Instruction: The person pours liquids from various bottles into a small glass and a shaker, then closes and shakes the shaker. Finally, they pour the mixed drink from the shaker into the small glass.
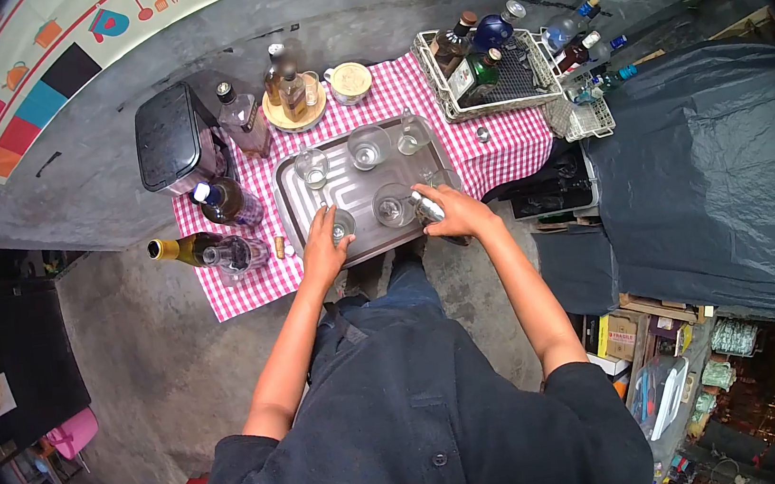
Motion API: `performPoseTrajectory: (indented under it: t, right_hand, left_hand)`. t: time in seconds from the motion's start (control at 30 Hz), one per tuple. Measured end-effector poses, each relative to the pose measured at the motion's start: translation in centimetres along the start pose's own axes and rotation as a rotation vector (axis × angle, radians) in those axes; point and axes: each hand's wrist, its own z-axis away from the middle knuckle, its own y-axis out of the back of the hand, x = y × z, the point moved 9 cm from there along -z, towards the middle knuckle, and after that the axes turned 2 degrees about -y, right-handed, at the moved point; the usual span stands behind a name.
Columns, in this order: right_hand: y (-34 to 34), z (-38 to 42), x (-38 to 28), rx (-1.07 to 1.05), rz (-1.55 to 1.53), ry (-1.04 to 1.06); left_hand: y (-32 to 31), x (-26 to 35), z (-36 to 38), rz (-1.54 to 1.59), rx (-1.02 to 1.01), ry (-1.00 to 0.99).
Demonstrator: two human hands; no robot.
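Observation:
My left hand (322, 249) curves around a clear glass (342, 225) at the near left of the brown tray (371, 246), thumb and fingers on its sides. At the tray's near right, my right hand (459, 213) is closed on a small silvery object (427, 207) whose kind I cannot tell. Between my hands stands a round clear glass (393, 206). Along the far side of the tray are a stemmed glass (312, 167), a wide clear glass (365, 149) and another glass (410, 134).
A red-checked cloth (255, 173) lies under the tray. Bottles (232, 202) and a cork (281, 247) sit left, near a black bin (173, 137). Behind are a wooden board (280, 120) with bottles and a lidded jar (350, 84). A white wire basket (496, 107) holds bottles at right.

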Motion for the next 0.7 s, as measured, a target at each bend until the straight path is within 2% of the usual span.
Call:
performPoseTrajectory:
  t: [0.7]
  right_hand:
    - [0.56, -0.29, -0.51, 0.007, 0.053, 0.001]
  left_hand:
    - [-0.33, -0.47, -0.13, -0.003, -0.002, -0.016]
